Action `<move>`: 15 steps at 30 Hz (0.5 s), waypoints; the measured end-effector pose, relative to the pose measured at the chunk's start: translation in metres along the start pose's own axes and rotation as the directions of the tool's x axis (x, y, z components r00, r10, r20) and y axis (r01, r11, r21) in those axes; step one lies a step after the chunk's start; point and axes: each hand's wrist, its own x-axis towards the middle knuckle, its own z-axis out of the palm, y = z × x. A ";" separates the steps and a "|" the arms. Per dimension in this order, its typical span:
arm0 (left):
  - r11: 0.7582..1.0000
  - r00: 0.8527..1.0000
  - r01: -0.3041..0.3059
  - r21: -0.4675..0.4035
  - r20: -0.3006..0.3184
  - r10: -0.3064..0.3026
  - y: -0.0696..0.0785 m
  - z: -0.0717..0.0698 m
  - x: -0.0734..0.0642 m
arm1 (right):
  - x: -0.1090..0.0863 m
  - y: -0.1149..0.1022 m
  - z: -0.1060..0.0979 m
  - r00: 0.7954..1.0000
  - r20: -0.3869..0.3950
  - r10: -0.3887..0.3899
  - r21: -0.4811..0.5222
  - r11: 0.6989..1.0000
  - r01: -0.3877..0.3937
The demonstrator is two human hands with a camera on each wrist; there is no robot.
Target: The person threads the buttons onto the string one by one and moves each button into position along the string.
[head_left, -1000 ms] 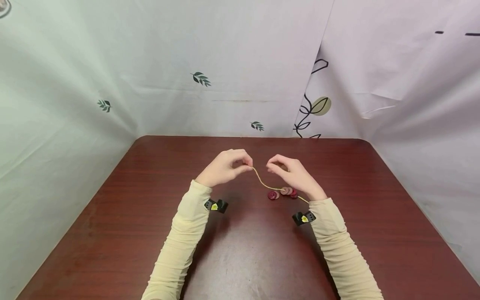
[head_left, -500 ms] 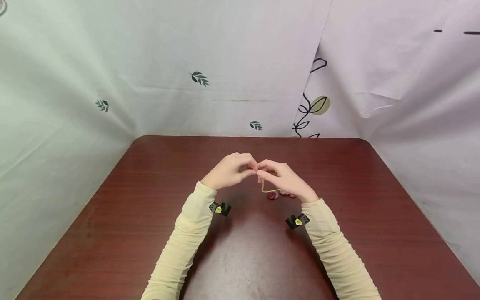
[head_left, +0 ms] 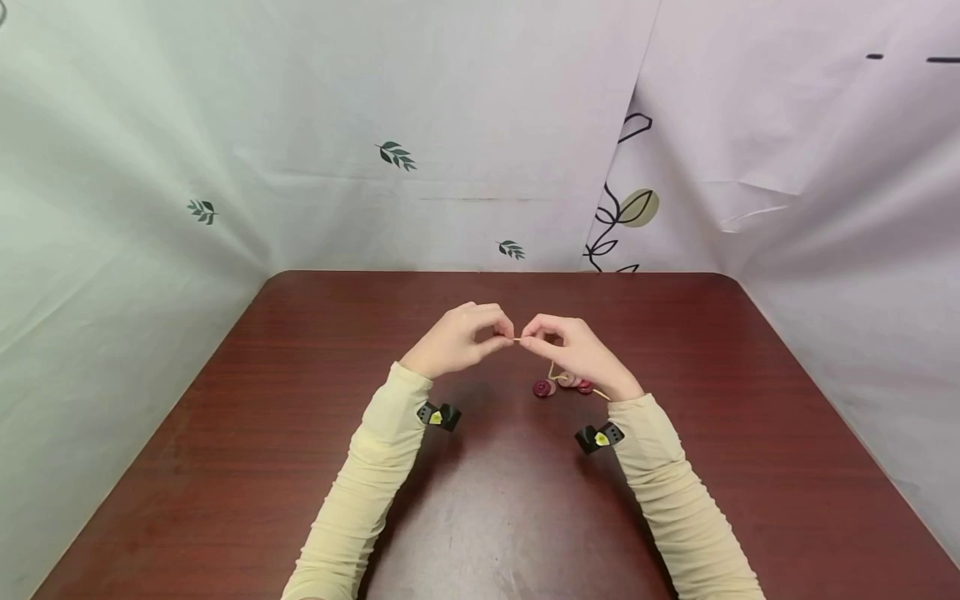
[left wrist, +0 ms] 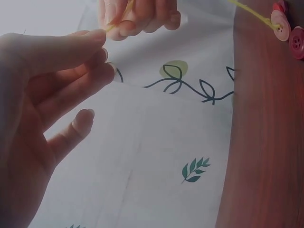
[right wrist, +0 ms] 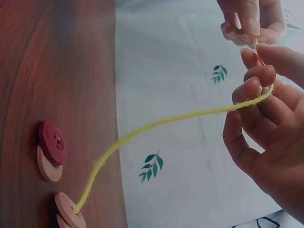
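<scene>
A yellow string (right wrist: pixel 166 119) runs up from a pink button (right wrist: pixel 69 209) to both hands, which are raised over the table. Between thumb and forefinger my left hand (head_left: pixel 459 340) pinches the string's end part. Close by on its right, my right hand (head_left: pixel 577 350) pinches the string too, leaving a short stretch between the fingertips. The string passes over the right hand's curled fingers in the right wrist view. Several pink and red buttons are threaded on the string below the right hand. A dark red button (head_left: pixel 542 388) lies beside them, overlapping a pink button (right wrist: pixel 49 167).
The reddish-brown wooden table (head_left: pixel 480 500) reaches back to a pale cloth backdrop (head_left: pixel 420 108) printed with leaves and vines. Cloth also hangs along both sides. A small black camera is strapped to each wrist over cream sleeves (head_left: pixel 367 475).
My right hand, holding nothing a second ago, moves left to meet the left hand and takes hold of the string. The fingertips then part slightly, the string stretched between them. The buttons barely shift.
</scene>
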 end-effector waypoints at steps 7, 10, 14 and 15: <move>0.999 0.993 0.048 -0.009 0.106 -0.047 0.000 0.003 0.001 | 0.000 0.002 -0.003 1.000 -0.008 -0.001 -0.012 1.000 0.001; 0.997 0.986 0.076 -0.006 0.148 -0.074 0.000 0.005 0.002 | 0.000 0.004 -0.005 1.000 -0.011 0.004 -0.024 1.000 -0.004; 0.988 0.958 0.156 0.015 0.243 -0.155 -0.001 0.011 0.003 | 0.000 0.007 -0.007 1.000 -0.011 0.011 -0.027 1.000 -0.012; 0.984 0.945 0.177 0.026 0.275 -0.177 -0.002 0.013 0.003 | 0.001 0.007 -0.007 1.000 -0.012 0.012 -0.032 0.999 -0.012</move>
